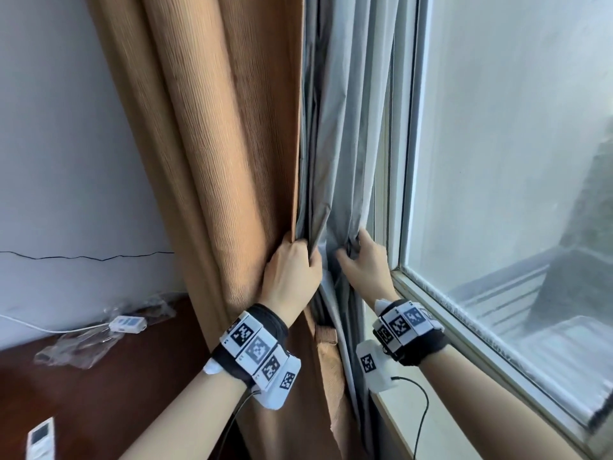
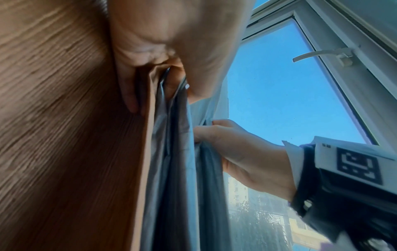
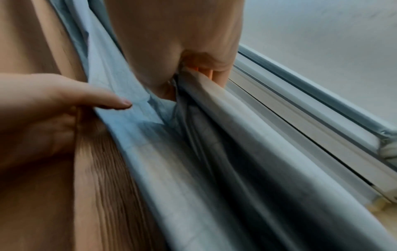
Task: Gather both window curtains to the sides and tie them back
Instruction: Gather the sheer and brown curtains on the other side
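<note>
Closest to the camera were the two wrists strapped with marker bands. The left hand (image 1: 292, 270) had its fingers curled round the edge of the tan curtain (image 1: 225, 134) along with some grey lining (image 1: 338, 144). The right hand (image 1: 365, 260) was just beside it, clutching a bunch of grey folds. Whole curtain hung gathered at the left of the window (image 1: 497, 161), against the wall (image 1: 66, 127). A remote (image 1: 39, 439) lay on the dark floor (image 1: 116, 376).

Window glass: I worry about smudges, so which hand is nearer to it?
Right. The right hand grips grey lining beside the window frame; the left hand holds the tan curtain edge farther from the glass.
</note>
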`<action>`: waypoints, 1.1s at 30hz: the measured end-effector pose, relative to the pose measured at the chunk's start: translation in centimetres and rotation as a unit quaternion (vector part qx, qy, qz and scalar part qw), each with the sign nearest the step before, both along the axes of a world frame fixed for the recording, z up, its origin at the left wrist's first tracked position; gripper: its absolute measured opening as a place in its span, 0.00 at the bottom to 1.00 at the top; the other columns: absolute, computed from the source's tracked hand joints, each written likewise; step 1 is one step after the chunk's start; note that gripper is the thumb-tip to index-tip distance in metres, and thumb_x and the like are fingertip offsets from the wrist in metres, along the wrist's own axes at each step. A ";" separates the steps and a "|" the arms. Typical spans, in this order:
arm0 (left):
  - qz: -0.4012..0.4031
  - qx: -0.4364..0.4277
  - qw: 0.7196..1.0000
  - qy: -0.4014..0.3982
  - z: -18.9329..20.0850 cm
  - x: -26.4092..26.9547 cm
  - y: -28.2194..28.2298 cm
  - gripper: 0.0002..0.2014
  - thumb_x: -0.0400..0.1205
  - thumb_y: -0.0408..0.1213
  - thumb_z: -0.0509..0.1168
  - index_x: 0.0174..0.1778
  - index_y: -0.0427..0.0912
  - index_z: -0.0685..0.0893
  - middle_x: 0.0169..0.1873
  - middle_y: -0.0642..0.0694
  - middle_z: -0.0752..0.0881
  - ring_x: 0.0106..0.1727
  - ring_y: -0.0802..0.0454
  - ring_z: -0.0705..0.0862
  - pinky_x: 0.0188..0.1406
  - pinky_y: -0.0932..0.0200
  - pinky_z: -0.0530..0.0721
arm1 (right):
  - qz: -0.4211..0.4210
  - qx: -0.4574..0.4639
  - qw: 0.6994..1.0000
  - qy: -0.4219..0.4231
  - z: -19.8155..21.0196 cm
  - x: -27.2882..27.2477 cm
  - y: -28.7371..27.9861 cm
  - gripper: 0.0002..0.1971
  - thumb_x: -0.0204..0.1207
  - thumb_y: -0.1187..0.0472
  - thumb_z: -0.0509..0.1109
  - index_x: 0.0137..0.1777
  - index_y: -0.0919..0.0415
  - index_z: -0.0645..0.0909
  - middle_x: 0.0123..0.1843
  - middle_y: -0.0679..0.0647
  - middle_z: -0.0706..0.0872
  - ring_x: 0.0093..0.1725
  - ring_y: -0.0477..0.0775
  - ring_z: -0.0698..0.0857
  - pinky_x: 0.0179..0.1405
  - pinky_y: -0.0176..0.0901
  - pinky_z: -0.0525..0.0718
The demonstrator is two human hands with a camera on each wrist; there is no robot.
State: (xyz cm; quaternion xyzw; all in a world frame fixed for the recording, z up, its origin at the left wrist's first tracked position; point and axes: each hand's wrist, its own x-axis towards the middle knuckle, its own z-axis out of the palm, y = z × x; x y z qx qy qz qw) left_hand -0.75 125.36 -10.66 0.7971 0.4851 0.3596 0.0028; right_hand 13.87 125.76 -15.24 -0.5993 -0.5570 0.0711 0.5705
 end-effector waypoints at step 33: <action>0.020 -0.033 0.999 0.023 1.9 -4.2 1.1 0.17 0.79 0.37 0.65 0.26 0.36 0.70 0.32 0.26 0.85 0.39 0.29 0.86 0.35 0.46 0.83 | 0.120 0.021 0.982 0.142 -0.1 1.3 -0.7 0.04 0.77 0.61 0.73 0.50 0.58 0.87 0.42 0.52 0.92 0.45 0.50 0.91 0.56 0.62 0.86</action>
